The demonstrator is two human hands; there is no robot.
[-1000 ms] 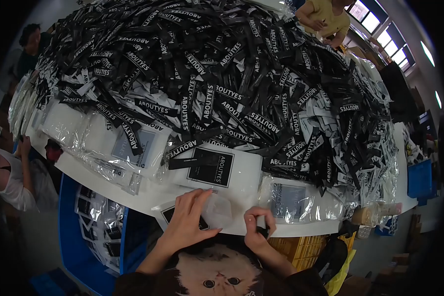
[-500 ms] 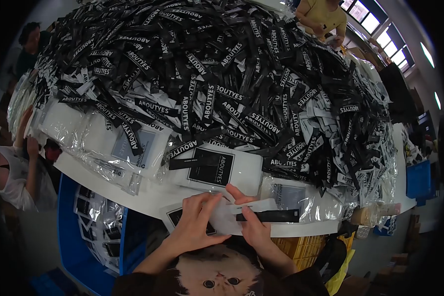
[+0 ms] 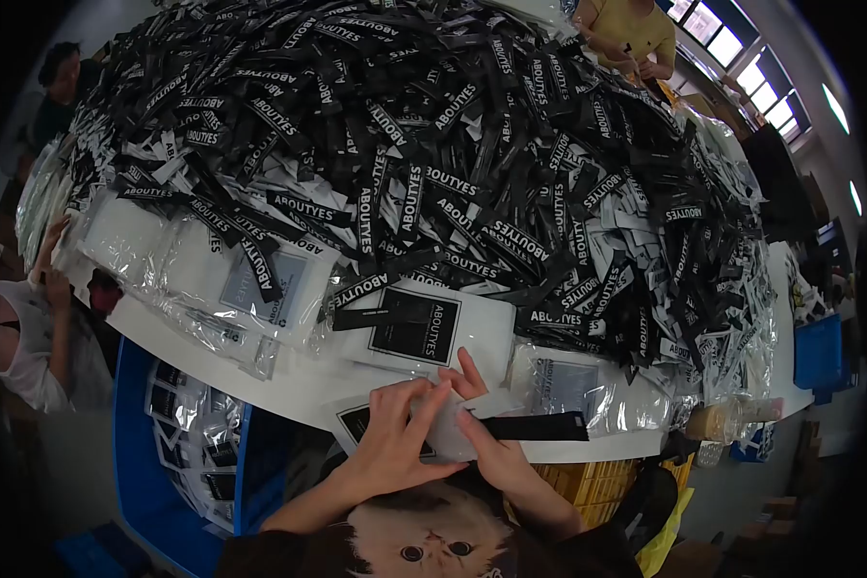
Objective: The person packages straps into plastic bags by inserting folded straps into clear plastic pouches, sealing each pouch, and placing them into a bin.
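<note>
Close to the table's front edge, my left hand (image 3: 390,433) is closed on a white plastic bag (image 3: 447,432), whose black label (image 3: 354,422) shows past the wrist. My right hand (image 3: 491,445) has its thumb pressed on the bag's right side, with the index finger raised behind it. A long black packet (image 3: 538,426) sticks out rightward from under the right thumb; its inner end is hidden. Just beyond the hands lies a stack of white bags (image 3: 486,323) with a black ABOUTYES label on top.
A large heap of black ABOUTYES packets (image 3: 405,173) covers the table. Clear-wrapped bags (image 3: 250,279) line its front edge. A blue bin (image 3: 135,462) with labelled bags stands lower left, a yellow crate (image 3: 588,491) lower right. Other people are at the left and far right.
The white strip beside the black packet has mostly gone from view at my right hand. My left fingers have shifted slightly right across the bag. The far person's hands have come together.
</note>
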